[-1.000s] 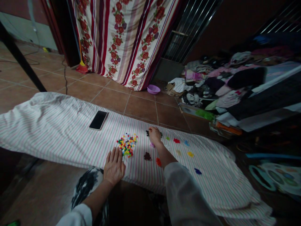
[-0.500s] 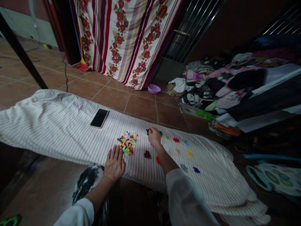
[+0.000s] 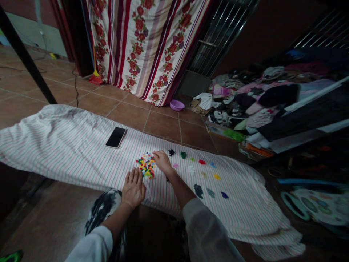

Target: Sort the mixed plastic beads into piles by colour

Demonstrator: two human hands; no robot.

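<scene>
A pile of small mixed-colour pieces (image 3: 146, 165) lies on a striped cloth (image 3: 81, 145). My left hand (image 3: 133, 187) rests flat at the pile's near edge, fingers stretched out. Over the pile's right edge is my right hand (image 3: 163, 162), its fingers bent together; whatever is between the fingertips is too small to make out. Single-colour clusters lie to the right: black (image 3: 171, 152), dark green (image 3: 183, 155), red (image 3: 202, 162), yellow (image 3: 217, 177), white (image 3: 191, 170), dark grey (image 3: 199, 191) and dark blue (image 3: 224, 195). My right forearm mostly hides a brown cluster.
A phone (image 3: 116, 137) lies on the cloth, left of the pile. Beyond the cloth, a purple basin (image 3: 177, 105) sits on the tiled floor by a floral curtain (image 3: 147, 47). Heaped clothes (image 3: 245, 98) are at the right.
My right hand has moved left from the black cluster to the pile's edge, uncovering the black and dark green clusters. My left hand has stayed in place. The view has shifted slightly.
</scene>
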